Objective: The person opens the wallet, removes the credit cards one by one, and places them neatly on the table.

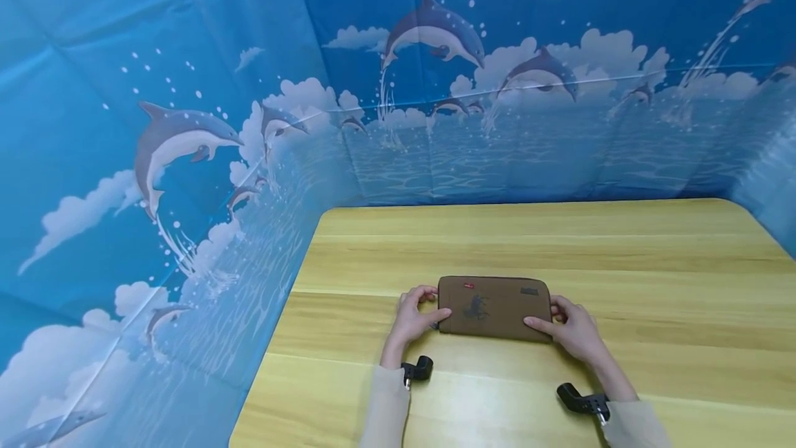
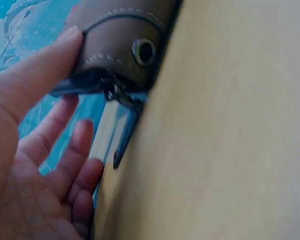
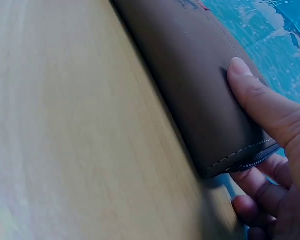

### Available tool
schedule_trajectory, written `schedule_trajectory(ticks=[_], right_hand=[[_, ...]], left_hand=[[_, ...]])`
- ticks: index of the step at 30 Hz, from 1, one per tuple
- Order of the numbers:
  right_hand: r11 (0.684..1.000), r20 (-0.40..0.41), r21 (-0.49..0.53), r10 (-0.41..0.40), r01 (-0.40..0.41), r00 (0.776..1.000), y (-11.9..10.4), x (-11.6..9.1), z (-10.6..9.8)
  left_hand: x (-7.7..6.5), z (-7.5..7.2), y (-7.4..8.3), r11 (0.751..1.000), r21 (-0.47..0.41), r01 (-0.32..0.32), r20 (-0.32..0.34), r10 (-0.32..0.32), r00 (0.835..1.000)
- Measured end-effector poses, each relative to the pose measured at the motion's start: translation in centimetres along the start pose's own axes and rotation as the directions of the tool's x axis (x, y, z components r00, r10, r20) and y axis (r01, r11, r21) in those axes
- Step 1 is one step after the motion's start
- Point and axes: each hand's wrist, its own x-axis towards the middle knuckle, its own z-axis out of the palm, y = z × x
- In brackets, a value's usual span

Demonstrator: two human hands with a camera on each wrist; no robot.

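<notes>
A: What's happening at the table point(image 1: 659, 254)?

B: A brown wallet point(image 1: 497, 323) is being held lengthwise between two hands, over the near half of the table. I can't tell whether its lower edge touches the wood.

A: How are the hands on it?

B: Apart from each other, one clamped on each end. The left hand point(image 1: 413, 318) has its thumb on the front face and fingers behind. The right hand point(image 1: 577, 332) pinches the other end the same way.

A: So which step is this, would you say?

B: Holding and steadying it, I'd judge. The horse picture point(image 1: 477, 307) faces the person, with a red tag point(image 1: 469, 286) and a dark label point(image 1: 529, 291) near the top edge.

A: And the next move?

B: My guess is it calls for an even grip at both ends, so the wallet doesn't twist. To work the zip, one hand would have to let go while the other takes the hold.

A: Anything in the way?

B: A dark strap point(image 2: 127, 135) hangs off the left end, below a metal ring point(image 2: 143, 52) and close to the left fingers; it could snag. Each wrist also wears a black bracket point(image 1: 419, 368), which might bump the table if the arms drop.

A: And around them?

B: Just a blue dolphin curtain point(image 1: 535, 151) beyond the far edge and down the left side, well apart from the hands.
</notes>
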Motion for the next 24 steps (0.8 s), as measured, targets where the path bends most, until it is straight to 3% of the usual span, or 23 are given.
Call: schedule_trajectory(ticks=[6,11,17,24], right_hand=[[1.000,-0.042,0.005,-0.023,0.023,0.999,0.3,-0.2,0.4],[1.000,-0.076,0.013,-0.019,0.020,0.997,0.4,-0.6,0.6],[0.998,-0.122,0.034,-0.048,0.052,0.991,0.5,-1.1,0.9],[0.987,-0.138,0.109,-0.104,0.119,0.985,0.6,-1.4,1.1]], left_hand=[[-0.5,-0.7,-0.7,0.996,0.025,-0.085,0.085,0.082,0.993],[-1.4,-1.5,-0.6,0.987,0.127,-0.102,0.130,0.085,0.988],[-2.3,-1.8,0.1,0.943,0.295,-0.153,0.129,0.120,0.984],[-2.7,-1.8,0.8,0.901,0.394,-0.182,0.118,0.147,0.982]])
